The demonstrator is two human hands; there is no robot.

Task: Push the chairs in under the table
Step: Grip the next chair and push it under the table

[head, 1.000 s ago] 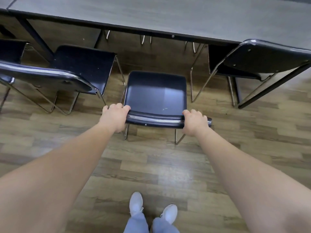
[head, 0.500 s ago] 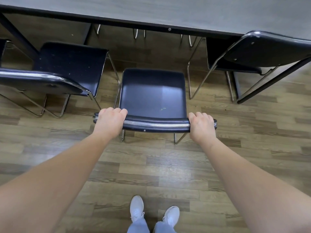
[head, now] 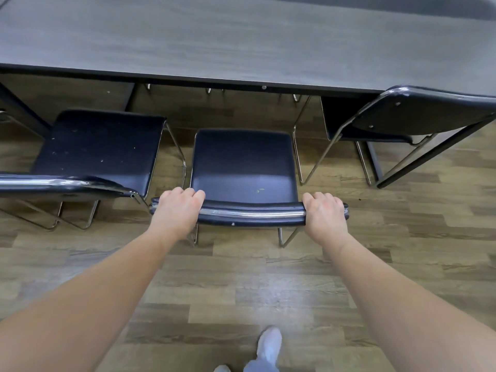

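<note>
A dark padded chair (head: pixel 243 162) with chrome legs stands in front of me, its seat clear of the grey table (head: pixel 241 44). My left hand (head: pixel 178 210) grips the left end of its backrest top (head: pixel 252 212). At the right end of the same backrest my right hand (head: pixel 326 214) is closed around it. The seat's front edge lies a short way before the table's near edge. A second chair (head: pixel 99 151) stands to the left, also out from the table. On the right a third chair (head: pixel 418 114) has its seat partly under the tabletop.
Wood-pattern floor (head: pixel 241 291) stretches under and behind the chairs. A dark table leg (head: pixel 21 111) slants down at the far left and another brace (head: pixel 429 154) at the right. Chrome legs of chairs on the far side show under the table. My white shoes (head: pixel 268 347) are at the bottom.
The view has tilted up to show more tabletop, and the chair sits nearer the table edge. One foot has stepped forward. Both hands keep their grip on the backrest.
</note>
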